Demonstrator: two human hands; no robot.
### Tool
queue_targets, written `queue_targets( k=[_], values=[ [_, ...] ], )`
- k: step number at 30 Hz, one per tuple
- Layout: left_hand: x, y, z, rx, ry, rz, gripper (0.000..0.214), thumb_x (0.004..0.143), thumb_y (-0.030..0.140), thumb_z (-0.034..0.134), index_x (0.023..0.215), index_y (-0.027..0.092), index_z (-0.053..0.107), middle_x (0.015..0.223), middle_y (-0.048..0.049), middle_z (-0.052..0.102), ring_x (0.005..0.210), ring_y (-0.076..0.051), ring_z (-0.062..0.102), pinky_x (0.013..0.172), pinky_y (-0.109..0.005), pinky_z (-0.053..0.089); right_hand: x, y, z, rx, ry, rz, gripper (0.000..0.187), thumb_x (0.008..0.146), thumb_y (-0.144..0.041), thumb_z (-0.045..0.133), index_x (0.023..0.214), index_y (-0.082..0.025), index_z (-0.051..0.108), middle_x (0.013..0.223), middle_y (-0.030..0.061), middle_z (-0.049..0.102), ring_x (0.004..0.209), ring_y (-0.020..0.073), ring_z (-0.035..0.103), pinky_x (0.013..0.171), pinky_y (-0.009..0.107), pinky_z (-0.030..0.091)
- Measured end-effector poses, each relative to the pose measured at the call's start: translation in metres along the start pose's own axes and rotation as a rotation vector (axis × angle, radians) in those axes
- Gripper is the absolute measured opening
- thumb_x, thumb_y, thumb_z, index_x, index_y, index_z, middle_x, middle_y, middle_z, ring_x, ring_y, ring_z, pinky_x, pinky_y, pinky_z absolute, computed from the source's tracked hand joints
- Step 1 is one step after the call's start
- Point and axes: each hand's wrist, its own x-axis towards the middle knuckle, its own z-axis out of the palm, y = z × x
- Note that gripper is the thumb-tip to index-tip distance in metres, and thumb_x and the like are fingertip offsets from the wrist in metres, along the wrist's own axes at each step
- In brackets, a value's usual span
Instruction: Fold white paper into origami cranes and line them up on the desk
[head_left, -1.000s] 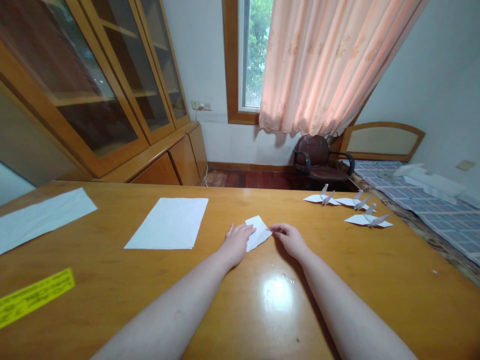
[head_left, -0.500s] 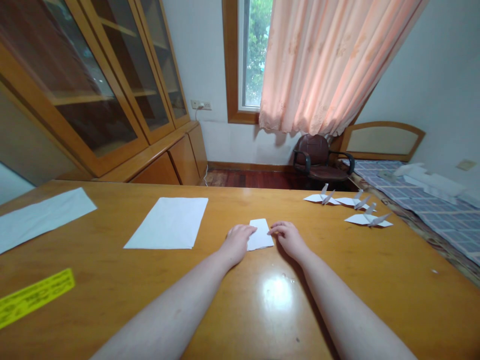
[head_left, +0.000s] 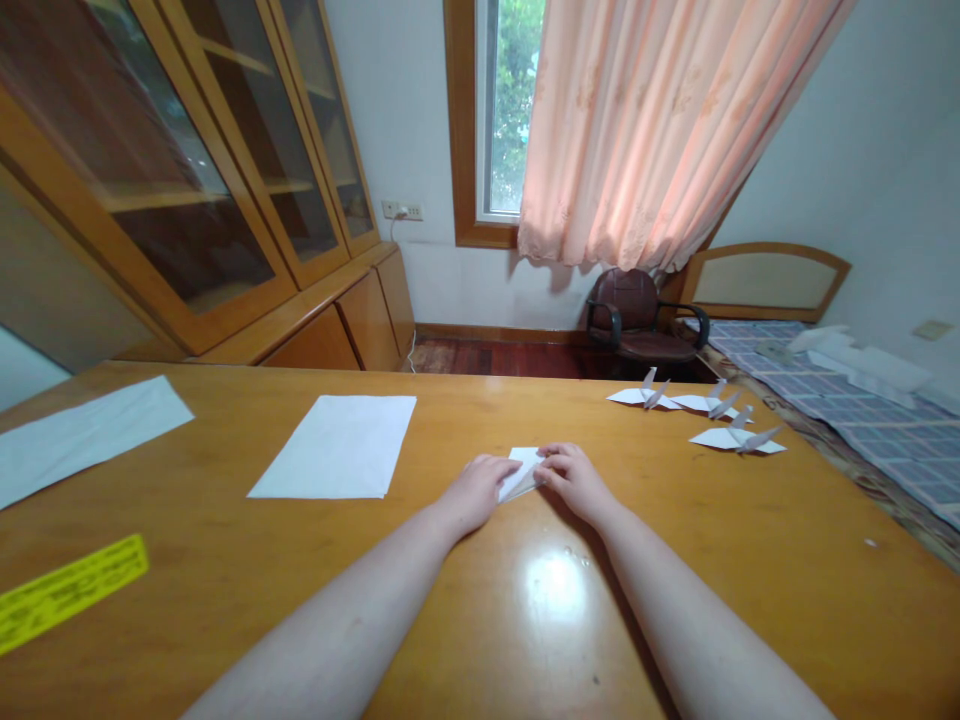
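Wooden table [head_left: 187, 560]: 3 paper cranes [head_left: 701, 404] lie toward its far right; 1 white sheet [head_left: 337, 447] lies at far centre; 1 yellow strip [head_left: 71, 595] lies at near left. Folded white paper [head_left: 521, 472] rests on the table near centre. Left hand [head_left: 474, 492] and right hand [head_left: 574, 480]: fingers narrow, both holding the folded white paper from either side.

Folded paper [head_left: 519, 470] lies on the table [head_left: 825, 520], between my left hand [head_left: 474, 492] and right hand [head_left: 574, 478]. Sheet [head_left: 337, 446] to its left, three cranes [head_left: 731, 438] to its right, bed [head_left: 847, 420] beyond them.
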Motion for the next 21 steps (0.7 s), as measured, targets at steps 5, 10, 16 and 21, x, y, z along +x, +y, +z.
queue_targets(
  k=[5,10,16,21],
  values=[
    [0.0004,0.0019,0.0004,-0.039,-0.041,0.027,0.042,0.083,0.014,0.047,0.124,0.022,0.055,0.123,-0.0053,0.060,0.110,-0.019,0.053,0.098,-0.033,0.039,0.0004,-0.0001,0.0027,-0.027,-0.002,0.069,0.016,0.078,-0.033,0.062,0.069,-0.020,0.068,0.101,0.0078,0.066,0.097,0.0215,0.055,0.090,0.037,0.039],
    [-0.0025,0.0056,-0.0010,0.010,-0.054,0.127,0.034,0.091,0.023,0.040,0.119,0.026,0.059,0.123,-0.0023,0.060,0.112,-0.018,0.052,0.100,-0.034,0.037,0.0007,-0.0008,0.0029,-0.040,0.007,0.108,0.015,0.074,-0.032,0.065,0.066,-0.019,0.065,0.097,0.0079,0.066,0.095,0.0215,0.056,0.088,0.035,0.039],
    [-0.0050,0.0073,0.0015,0.102,-0.091,0.142,0.032,0.087,0.028,0.051,0.118,0.029,0.059,0.127,-0.0021,0.057,0.113,-0.020,0.049,0.100,-0.038,0.035,0.0008,0.0001,0.0034,-0.066,0.013,0.100,0.015,0.073,-0.030,0.065,0.064,-0.019,0.063,0.094,0.0074,0.065,0.092,0.0205,0.056,0.086,0.033,0.039],
    [-0.0042,0.0046,0.0043,0.111,-0.095,0.141,0.033,0.086,0.027,0.052,0.119,0.029,0.058,0.127,-0.0004,0.056,0.113,-0.021,0.048,0.099,-0.038,0.035,0.0002,-0.0027,0.0035,-0.089,0.025,0.091,0.014,0.074,-0.027,0.065,0.064,-0.019,0.061,0.090,0.0064,0.064,0.088,0.0193,0.055,0.083,0.032,0.039]
  ],
)
